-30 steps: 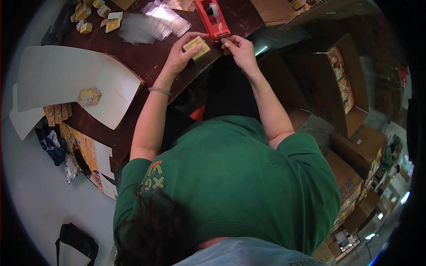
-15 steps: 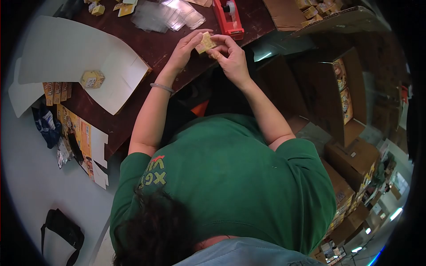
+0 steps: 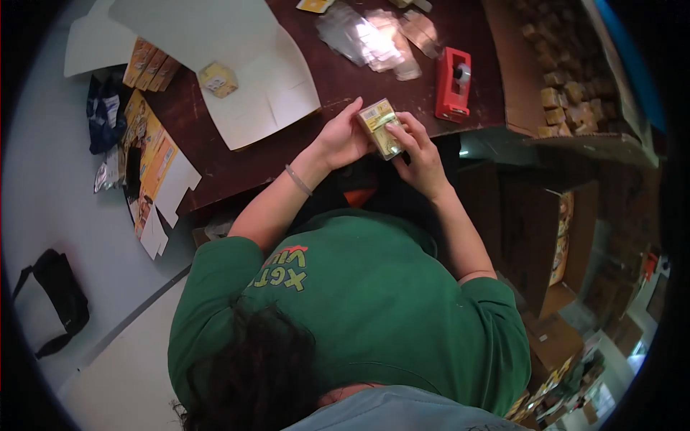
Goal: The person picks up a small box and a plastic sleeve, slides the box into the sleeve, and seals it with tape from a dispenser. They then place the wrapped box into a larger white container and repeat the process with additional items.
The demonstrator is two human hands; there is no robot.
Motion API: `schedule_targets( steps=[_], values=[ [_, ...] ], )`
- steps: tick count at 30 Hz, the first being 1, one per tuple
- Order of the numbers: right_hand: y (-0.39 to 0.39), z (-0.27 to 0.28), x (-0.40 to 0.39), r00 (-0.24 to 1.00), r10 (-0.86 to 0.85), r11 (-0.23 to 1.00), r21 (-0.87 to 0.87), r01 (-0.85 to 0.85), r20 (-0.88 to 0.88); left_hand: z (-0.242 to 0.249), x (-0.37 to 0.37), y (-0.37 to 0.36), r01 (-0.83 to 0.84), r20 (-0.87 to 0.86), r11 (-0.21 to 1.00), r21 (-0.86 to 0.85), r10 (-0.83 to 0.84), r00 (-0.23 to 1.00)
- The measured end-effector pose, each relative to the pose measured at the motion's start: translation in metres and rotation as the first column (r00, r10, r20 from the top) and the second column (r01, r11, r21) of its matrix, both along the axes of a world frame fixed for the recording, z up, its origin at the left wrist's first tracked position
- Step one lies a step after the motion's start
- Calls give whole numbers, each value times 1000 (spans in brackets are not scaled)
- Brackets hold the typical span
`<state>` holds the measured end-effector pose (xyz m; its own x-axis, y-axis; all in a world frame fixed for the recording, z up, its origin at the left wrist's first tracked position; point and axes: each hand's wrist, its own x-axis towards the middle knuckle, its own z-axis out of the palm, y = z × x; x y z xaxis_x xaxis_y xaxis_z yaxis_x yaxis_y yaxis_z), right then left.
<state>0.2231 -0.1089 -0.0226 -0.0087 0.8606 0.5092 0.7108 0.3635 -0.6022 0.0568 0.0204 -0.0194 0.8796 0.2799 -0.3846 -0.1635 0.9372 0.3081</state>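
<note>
A small yellow printed box, shiny as if under clear plastic, is held tilted between my two hands above the table's near edge. My left hand, with a bracelet on its wrist, grips the box's left side; part of its fingers is hidden behind it. From the right, my right hand closes on the box, a finger bent across its front face. Beyond the hands lie loose clear plastic sleeves. A red tape dispenser stands to their right.
A white cardboard sheet on the dark red table bears another small yellow box. At right, an open carton holds many small yellow boxes. Orange printed cardboard lies left; more cartons stand lower right.
My view has shifted, so the table things appear farther right. The box in my hands has been turned, now showing a larger face with shiny plastic glare, and sits closer to my body.
</note>
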Motion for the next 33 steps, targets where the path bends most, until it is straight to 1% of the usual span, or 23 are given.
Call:
schedule_targets(
  steps=[1, 4, 5, 6, 7, 8, 10, 11, 13, 16, 19, 20, 21, 22, 23, 25, 26, 28, 29, 30, 31, 32, 33],
  values=[
    [8, 20, -3, 991, 79, 997, -18, -81, -108, 22, -14, -4, -60, -11, 997, 46, 61, 998],
    [58, 67, -22, 979, 135, 991, 41, -130, -152, 39, -65, 6, -161, -96, 954, 254, 190, 977],
    [79, 75, -29, 944, 171, 982, -28, -186, -283, 26, -87, 14, -229, -32, 839, 494, 281, 959],
    [106, 76, -38, 937, 186, 973, -80, -218, -295, 26, -96, 16, -145, -199, 513, 846, 556, 807],
    [135, 76, -50, 931, 196, 961, -129, -245, -309, 29, -104, 18, 129, -186, 137, 982, 811, 555],
    [165, 70, -64, 928, 242, 949, -131, -288, -284, 33, -115, 21, 598, -17, -260, 758, 909, 417],
    [222, 47, -97, 928, 311, 937, -101, -336, -205, 12, -137, 21, 674, -114, -276, 686, 873, 474],
    [244, 33, -114, 932, 331, 936, -73, -344, -147, 5, -142, 19, 639, -216, -179, 748, 845, 489],
    [281, 5, -142, 936, 345, 935, -63, -350, -72, 0, -147, 12, 650, -261, -149, 746, 831, 491],
    [277, -2, -153, 962, 225, 974, 71, -216, -157, -4, -150, 10, 653, -255, -173, 737, 824, 506],
    [258, 8, -93, 991, -46, 981, 183, 69, -128, -5, -154, 12, 636, -254, -159, 755, 824, 507],
    [262, 0, -61, 960, -274, 948, 150, 279, -54, -5, -155, 13, 634, -259, -152, 759, 822, 507],
    [261, -9, -30, 868, -490, 871, -1, 491, 85, -4, -154, 13, 632, -266, -142, 762, 821, 505],
    [261, -22, -6, 727, -566, 702, -236, 672, 390, -1, -151, 13, 640, -263, -149, 754, 824, 502],
    [259, -27, 14, 720, -553, 693, -248, 676, 419, 1, -149, 13, 633, -249, -168, 756, 821, 514],
    [262, -27, 36, 789, -541, 749, -259, 610, 292, 6, -137, 18, 611, -202, -209, 763, 822, 533],
    [265, -29, 43, 789, -529, 761, -237, 604, 312, 9, -130, 19, 575, -166, -237, 783, 811, 561],
    [255, -28, 47, 785, -576, 784, -118, 610, 230, 20, -112, 21, 505, -95, -287, 814, 791, 604],
    [250, -26, 48, 786, -591, 792, -53, 608, 184, 24, -104, 20, 433, -107, -225, 873, 777, 620],
    [243, -26, 54, 815, -579, 812, -69, 579, 24, 29, -97, 18, 358, -115, -158, 920, 765, 634],
    [232, -13, 50, 811, -539, 842, -171, 511, -228, 33, -91, 19, 278, -119, -88, 956, 753, 647],
    [215, -2, 44, 737, -489, 872, -256, 417, -467, 37, -90, 21, 226, -204, 56, 972, 677, 707],
    [193, 16, 30, 638, -382, 923, -311, 228, -669, 36, -84, 23, 25, -178, 259, 966, 587, 790]
  ],
)
